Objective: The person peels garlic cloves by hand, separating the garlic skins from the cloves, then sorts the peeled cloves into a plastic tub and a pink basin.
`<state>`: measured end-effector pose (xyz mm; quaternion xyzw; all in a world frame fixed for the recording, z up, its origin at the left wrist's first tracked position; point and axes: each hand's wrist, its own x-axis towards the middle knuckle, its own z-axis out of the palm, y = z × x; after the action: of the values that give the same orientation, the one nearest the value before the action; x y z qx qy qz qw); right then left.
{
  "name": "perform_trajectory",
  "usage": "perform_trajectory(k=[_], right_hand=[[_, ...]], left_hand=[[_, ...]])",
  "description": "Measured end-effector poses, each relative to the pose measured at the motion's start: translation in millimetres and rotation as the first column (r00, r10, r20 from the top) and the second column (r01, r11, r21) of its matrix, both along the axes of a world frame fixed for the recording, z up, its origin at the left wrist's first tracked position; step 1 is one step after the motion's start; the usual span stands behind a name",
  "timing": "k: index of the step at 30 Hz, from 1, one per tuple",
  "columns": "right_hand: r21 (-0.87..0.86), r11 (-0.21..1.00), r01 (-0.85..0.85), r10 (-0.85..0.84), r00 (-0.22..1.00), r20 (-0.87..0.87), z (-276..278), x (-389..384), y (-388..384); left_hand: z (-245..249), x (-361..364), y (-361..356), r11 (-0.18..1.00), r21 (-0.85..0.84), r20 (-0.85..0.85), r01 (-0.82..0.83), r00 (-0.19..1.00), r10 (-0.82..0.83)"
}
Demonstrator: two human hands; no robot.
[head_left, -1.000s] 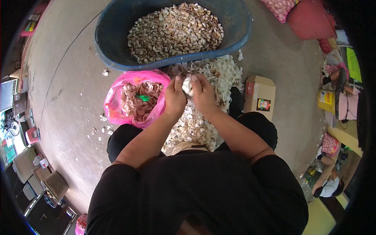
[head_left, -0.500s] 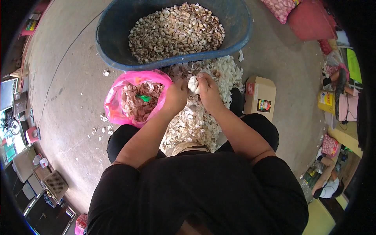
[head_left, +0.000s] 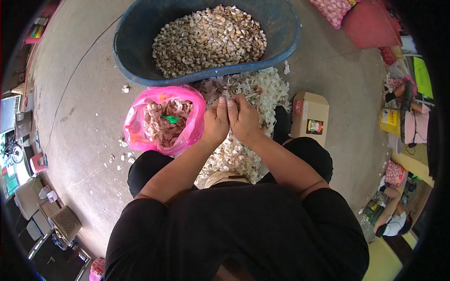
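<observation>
My left hand (head_left: 216, 122) and my right hand (head_left: 243, 120) are pressed together over the pile of papery garlic skins (head_left: 234, 157), thumbs side by side. Both sets of fingers are closed around the garlic bulb, which is now hidden beneath them. Left of my left hand, a pink plastic bag (head_left: 195, 126) stands with its mouth open, holding brownish skins and a bright green scrap (head_left: 171, 119). Just beyond my hands sits a large blue tub (head_left: 197, 77) containing loose garlic cloves (head_left: 211, 40).
A cardboard box (head_left: 310, 117) stands on the floor by my right knee. Mesh sacks of garlic (head_left: 332, 11) lie at the upper right, near a red sack (head_left: 372, 23). Other people are at the right edge, near a yellow container (head_left: 389, 117). A dark cable crosses the floor at left.
My hands have come together, and the white garlic bulb seen in my right fingers has gone out of sight between them. The bag and tub keep their places.
</observation>
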<state>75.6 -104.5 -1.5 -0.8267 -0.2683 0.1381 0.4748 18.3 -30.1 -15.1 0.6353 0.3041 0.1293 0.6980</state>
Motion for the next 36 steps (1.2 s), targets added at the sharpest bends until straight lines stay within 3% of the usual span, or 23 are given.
perform_trajectory(k=[3, 6, 9, 12, 15, 16, 19, 21, 24, 27, 28, 29, 32, 34, 36], right_hand=[[0.100, 0.995, -0.025, 0.024, 1.000, 0.010, 1, 3, 2], [0.154, 0.986, 0.070, -0.031, 0.971, -0.239, 6, 6, 4], [-0.042, 0.997, 0.067, -0.078, 0.931, -0.356, 12, 16, 5], [0.028, 0.999, 0.017, -0.012, 0.985, -0.173, -2, 16, 4], [-0.054, 0.998, -0.027, 0.029, 0.999, 0.022, 0, 8, 5], [-0.046, 0.999, -0.023, 0.023, 1.000, 0.003, 0, 7, 5], [0.001, 1.000, 0.006, -0.006, 0.998, -0.061, 2, 4, 4], [0.062, 0.997, 0.042, -0.035, 0.993, -0.113, 8, 3, 5], [0.141, 0.977, 0.158, -0.101, 0.933, -0.346, -12, 21, 4], [-0.156, 0.987, -0.038, -0.012, 0.952, -0.307, -47, 36, -8], [-0.216, 0.975, -0.054, 0.062, 0.998, 0.028, -51, 36, -11], [-0.203, 0.979, -0.020, 0.026, 0.999, 0.026, -55, 36, -12], [-0.122, 0.992, 0.035, -0.041, 0.998, -0.046, -21, 23, -3], [-0.010, 1.000, 0.026, -0.027, 0.985, -0.169, 1, 5, 4], [-0.023, 0.999, 0.029, -0.033, 0.983, -0.179, 2, -1, 6]], left_hand=[[10, -1, 2, 0.992, -0.128, -0.017, -0.008, 1.000, 0.006], [23, 3, 6, 0.977, -0.207, -0.148, -0.052, 0.989, 0.021], [8, 5, 12, 0.962, -0.271, -0.169, -0.041, 0.986, -0.005], [9, 6, 21, 0.968, -0.234, -0.198, 0.091, 0.970, -0.139], [-6, 8, 11, 0.908, -0.411, -0.136, -0.082, 0.990, 0.028], [-2, 8, 7, 0.921, -0.371, -0.147, -0.118, 0.987, 0.068], [-10, 6, 0, 0.995, -0.059, 0.082, -0.078, 0.993, 0.083], [-2, 4, 2, 0.982, -0.174, -0.043, -0.070, 0.997, 0.063], [18, 4, 10, 0.955, -0.293, -0.153, -0.049, 0.988, 0.004], [0, 7, 15, 0.937, -0.349, -0.094, -0.020, 0.995, -0.013], [-4, 9, 15, 0.937, -0.348, -0.064, -0.041, 0.998, 0.020], [-7, 9, 15, 0.936, -0.348, -0.034, -0.062, 0.998, 0.053], [3, 5, 26, 0.969, -0.236, -0.147, 0.069, 0.983, -0.106], [5, 7, 16, 0.961, -0.274, -0.174, -0.040, 0.985, -0.008], [2, 11, 8, 0.927, -0.331, -0.171, -0.176, 0.977, 0.125]])
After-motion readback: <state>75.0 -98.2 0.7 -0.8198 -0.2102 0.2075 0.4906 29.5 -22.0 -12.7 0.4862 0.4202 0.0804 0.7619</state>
